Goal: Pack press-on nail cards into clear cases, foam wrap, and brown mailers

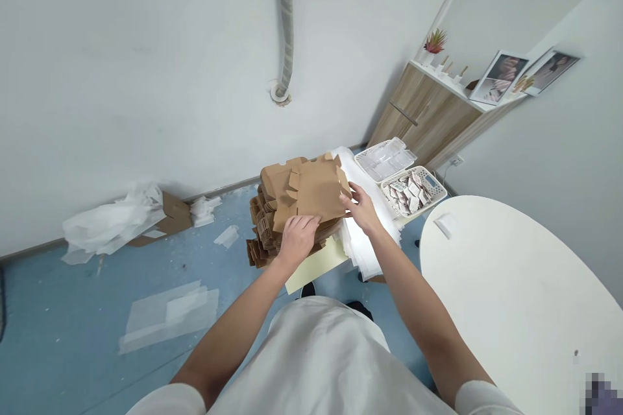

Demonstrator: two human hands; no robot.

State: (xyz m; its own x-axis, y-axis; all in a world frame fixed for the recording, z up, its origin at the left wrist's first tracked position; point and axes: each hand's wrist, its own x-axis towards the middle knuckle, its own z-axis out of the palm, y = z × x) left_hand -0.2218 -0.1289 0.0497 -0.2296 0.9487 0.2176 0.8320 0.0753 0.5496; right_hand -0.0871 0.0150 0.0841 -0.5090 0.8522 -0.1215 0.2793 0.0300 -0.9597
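Note:
A flat brown cardboard box blank point(311, 191) lies on top of a tall stack of the same blanks point(265, 233) on a small pale yellow table point(316, 266). My left hand point(296, 240) grips the blank's near edge, fingers curled over it. My right hand point(361, 206) pinches the blank's right edge, with a pile of white sheets point(365, 240) just beneath and to the right of it.
A white basket point(413, 191) of small packets and a clear plastic tray point(384, 157) sit beyond the sheets. A round white table point(516, 292) fills the right. A wooden cabinet point(428, 117) stands in the corner. Torn plastic wrap and a cardboard box point(165, 217) lie on the blue floor.

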